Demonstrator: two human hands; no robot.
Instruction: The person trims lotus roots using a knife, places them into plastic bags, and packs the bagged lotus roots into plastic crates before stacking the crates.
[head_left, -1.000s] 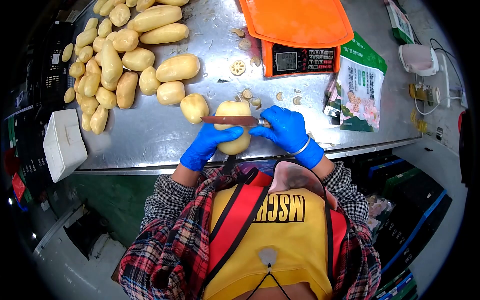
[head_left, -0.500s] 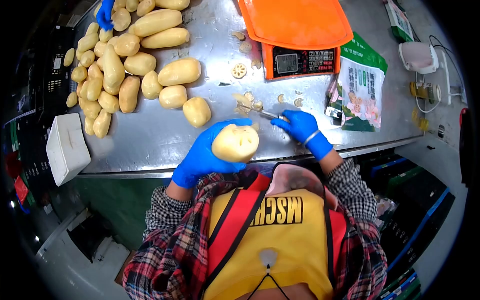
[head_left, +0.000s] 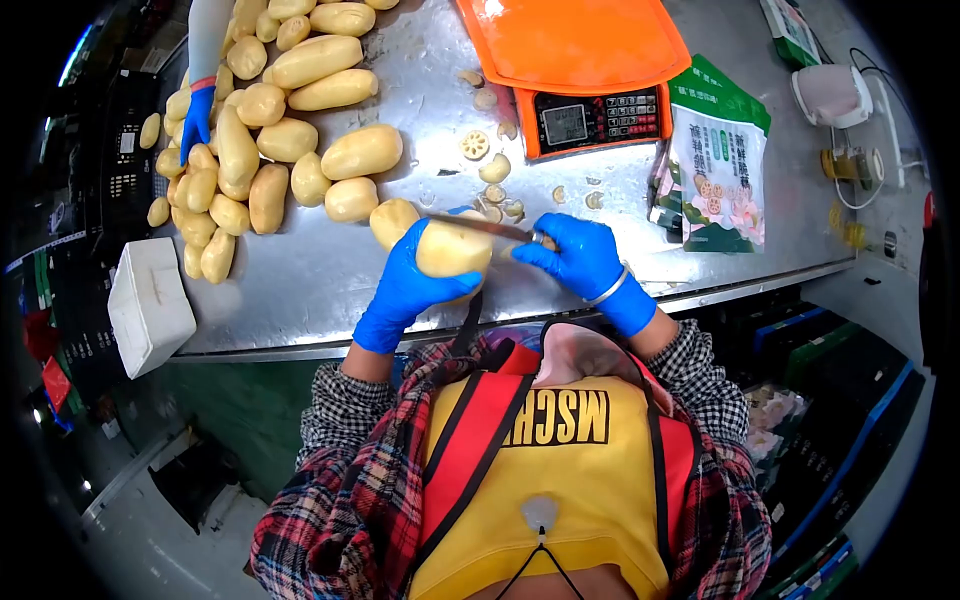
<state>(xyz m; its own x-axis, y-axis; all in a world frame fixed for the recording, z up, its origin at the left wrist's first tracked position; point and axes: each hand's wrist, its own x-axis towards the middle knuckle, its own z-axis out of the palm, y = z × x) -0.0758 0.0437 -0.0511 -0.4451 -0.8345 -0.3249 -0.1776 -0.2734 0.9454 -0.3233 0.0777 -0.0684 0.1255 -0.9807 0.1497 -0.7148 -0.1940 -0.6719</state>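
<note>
My left hand, in a blue glove, is wrapped round a pale peeled lotus root piece near the table's front edge. A knife is gripped by its handle in my right hand, also gloved in blue. Its blade points left and lies across the far end of the held piece. Just behind that piece rests another root piece, partly hidden. Thin cut slices lie on the metal table beyond the blade.
Many root pieces are heaped at the back left, where another person's gloved hand reaches in. A white block stands at the left edge. An orange scale sits at the back, with printed bags on its right.
The knife has come back onto the held root piece, whose cut end faced up half a second ago. Another slice lies on the table. The other person's hand has reached further over the heap.
</note>
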